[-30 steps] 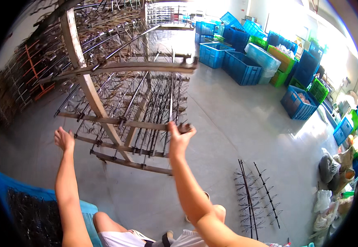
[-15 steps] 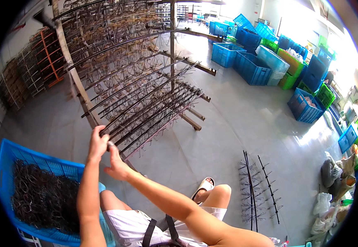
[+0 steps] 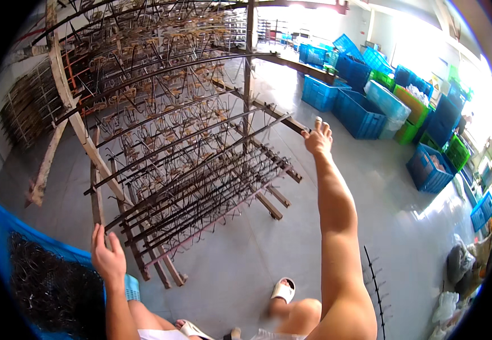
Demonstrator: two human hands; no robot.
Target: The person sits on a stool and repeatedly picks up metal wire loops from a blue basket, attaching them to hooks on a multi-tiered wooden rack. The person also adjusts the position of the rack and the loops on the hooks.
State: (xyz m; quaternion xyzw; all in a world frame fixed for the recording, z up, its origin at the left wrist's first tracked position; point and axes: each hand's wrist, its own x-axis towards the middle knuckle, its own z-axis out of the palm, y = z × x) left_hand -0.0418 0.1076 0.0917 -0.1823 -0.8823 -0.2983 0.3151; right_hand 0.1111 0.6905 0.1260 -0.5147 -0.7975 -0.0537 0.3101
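Note:
My left hand (image 3: 109,258) is open, fingers stretched upward, close to the left ends of the rods on the lower tier of a metal rack (image 3: 90,141). It holds nothing that I can see. My right hand (image 3: 318,139) is raised with fingers spread, by the tip of a rack arm (image 3: 283,114); whether it touches the arm I cannot tell. Black rods with many small wire hooks (image 3: 200,195) lie side by side across the lower arms, between my hands. On the tiers above, rods carry many brownish hooked pieces (image 3: 167,96).
At lower left a blue crate (image 3: 8,226) holds a tangle of dark wire pieces (image 3: 48,283). A hooked rod (image 3: 375,283) lies on the floor at right. Blue crates (image 3: 359,116), green crates (image 3: 407,131) and plastic bags (image 3: 445,306) line the right side. Other racks (image 3: 28,107) stand far left.
My hands were together at the near left end of the lower rods. Now they are apart: the right has swung far right and outward, the left has shifted left and lower. The view has shifted.

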